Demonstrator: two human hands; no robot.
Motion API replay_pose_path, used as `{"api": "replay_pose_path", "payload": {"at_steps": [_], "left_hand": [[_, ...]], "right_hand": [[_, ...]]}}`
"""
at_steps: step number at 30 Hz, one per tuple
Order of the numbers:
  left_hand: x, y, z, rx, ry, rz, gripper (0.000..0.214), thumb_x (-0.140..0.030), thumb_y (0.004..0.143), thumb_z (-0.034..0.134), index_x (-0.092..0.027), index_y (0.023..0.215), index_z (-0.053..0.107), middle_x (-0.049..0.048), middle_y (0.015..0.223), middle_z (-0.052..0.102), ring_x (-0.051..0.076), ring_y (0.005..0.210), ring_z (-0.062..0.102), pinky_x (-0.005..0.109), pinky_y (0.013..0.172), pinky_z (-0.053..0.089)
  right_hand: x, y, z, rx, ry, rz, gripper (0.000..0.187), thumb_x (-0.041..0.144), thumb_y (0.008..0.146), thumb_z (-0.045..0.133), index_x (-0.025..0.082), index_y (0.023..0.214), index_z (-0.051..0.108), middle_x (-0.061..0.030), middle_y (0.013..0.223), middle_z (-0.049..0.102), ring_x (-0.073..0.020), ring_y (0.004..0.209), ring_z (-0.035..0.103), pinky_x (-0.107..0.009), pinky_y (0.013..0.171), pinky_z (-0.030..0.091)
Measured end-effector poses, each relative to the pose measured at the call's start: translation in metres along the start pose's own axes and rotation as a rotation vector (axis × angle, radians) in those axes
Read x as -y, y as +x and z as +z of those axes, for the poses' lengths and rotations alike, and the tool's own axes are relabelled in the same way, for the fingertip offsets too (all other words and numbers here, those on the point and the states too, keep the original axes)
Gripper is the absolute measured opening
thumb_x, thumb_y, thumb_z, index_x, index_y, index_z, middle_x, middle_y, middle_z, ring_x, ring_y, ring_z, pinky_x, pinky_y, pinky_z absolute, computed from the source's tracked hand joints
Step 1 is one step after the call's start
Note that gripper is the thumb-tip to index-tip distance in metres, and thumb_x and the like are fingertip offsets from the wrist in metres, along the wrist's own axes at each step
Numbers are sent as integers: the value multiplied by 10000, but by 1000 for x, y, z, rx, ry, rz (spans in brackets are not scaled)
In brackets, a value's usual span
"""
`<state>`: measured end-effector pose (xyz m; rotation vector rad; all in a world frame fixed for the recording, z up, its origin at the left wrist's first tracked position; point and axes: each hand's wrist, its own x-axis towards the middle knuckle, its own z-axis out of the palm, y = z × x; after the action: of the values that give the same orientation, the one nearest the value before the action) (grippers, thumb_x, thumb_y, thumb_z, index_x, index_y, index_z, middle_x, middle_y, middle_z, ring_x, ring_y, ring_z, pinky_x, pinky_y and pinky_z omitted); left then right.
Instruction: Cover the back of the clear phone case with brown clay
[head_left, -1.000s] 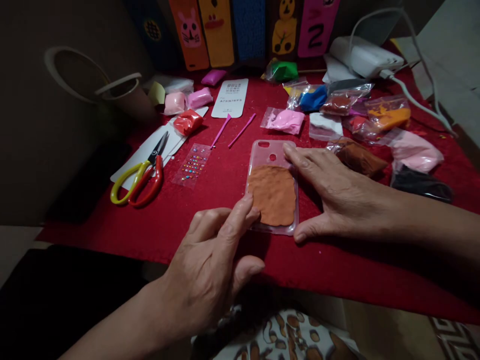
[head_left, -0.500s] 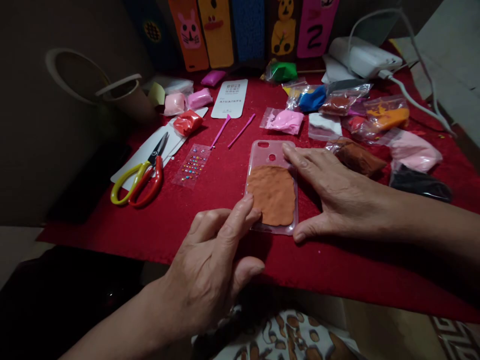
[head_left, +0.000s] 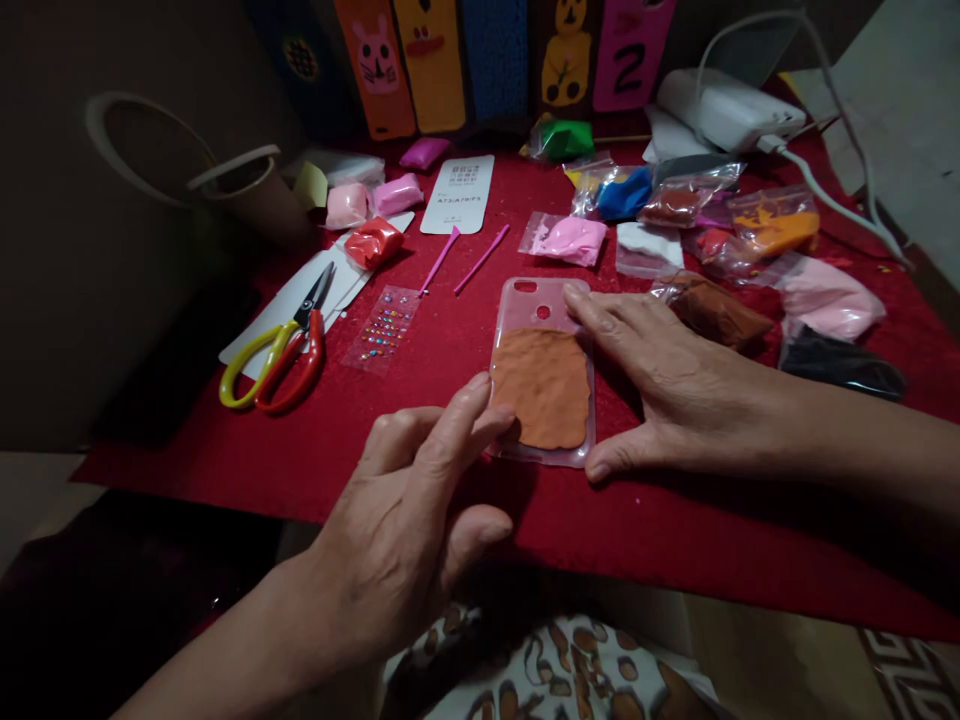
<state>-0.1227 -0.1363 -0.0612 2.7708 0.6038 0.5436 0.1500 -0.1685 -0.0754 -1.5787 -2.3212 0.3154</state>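
A clear phone case (head_left: 525,310) lies flat on the red cloth, its lower part covered by a sheet of orange-brown clay (head_left: 541,390) with an uneven edge. My right hand (head_left: 660,385) holds the case along its right side, the thumb at the bottom corner and a fingertip near the top corner. At the lower left edge is my left hand (head_left: 420,510), fingers stretched out and apart. One of its fingertips touches or nearly touches the clay's lower left corner; the exact contact is unclear.
Scissors (head_left: 281,345) with yellow and red handles lie left, beside a rhinestone sheet (head_left: 385,328) and two pink tools (head_left: 481,260). Several clay bags, including a brown one (head_left: 709,310), lie right. Decorated cases (head_left: 495,60) stand behind; a white power bank (head_left: 731,110) with cable sits back right.
My left hand has drawn slightly left and away from the clay's lower left part. My right hand stays on the case.
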Motion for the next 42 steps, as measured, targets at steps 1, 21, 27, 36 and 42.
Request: {"api": "replay_pose_path", "payload": {"at_steps": [1, 21, 27, 36, 42], "left_hand": [[0, 0, 1, 4, -7, 5, 682, -394, 993, 400, -93, 1529, 104, 121, 1318, 603, 242, 1120, 489, 372, 966, 409], [1, -10, 2, 17, 6, -12, 719, -417, 980, 422, -98, 1535, 93, 143, 1294, 619, 261, 1148, 498, 399, 958, 441], [1, -12, 6, -11, 54, 23, 710, -453, 977, 409, -104, 1530, 131, 139, 1236, 657, 257, 1104, 540, 405, 928, 453], [1, -11, 5, -64, 12, -16, 685, -426, 985, 405, -104, 1531, 144, 124, 1229, 658, 255, 1129, 508, 396, 954, 431], [1, -14, 7, -18, 59, 37, 711, -377, 975, 449, -90, 1532, 113, 135, 1225, 665, 267, 1124, 530, 425, 945, 418]], "right_hand": [[0, 0, 0, 0, -3, 1, 1227, 768, 663, 617, 132, 1545, 47, -250, 1489, 331, -463, 1356, 308, -694, 1016, 339], [0, 0, -1, 4, 20, 2, 1212, 719, 673, 654, 196, 1550, 0, -210, 1509, 313, -469, 1356, 297, -708, 1021, 317], [-1, -1, 0, -18, 10, -31, 1248, 756, 644, 649, 196, 1552, 0, -212, 1485, 351, -478, 1345, 310, -708, 1025, 314], [-1, 0, 0, -4, -3, -18, 1232, 769, 663, 615, 141, 1549, 32, -234, 1500, 321, -479, 1342, 311, -701, 1021, 326], [0, 0, -1, -5, -2, -21, 1240, 767, 653, 625, 159, 1550, 24, -222, 1493, 340, -478, 1343, 310, -706, 1021, 322]]}}
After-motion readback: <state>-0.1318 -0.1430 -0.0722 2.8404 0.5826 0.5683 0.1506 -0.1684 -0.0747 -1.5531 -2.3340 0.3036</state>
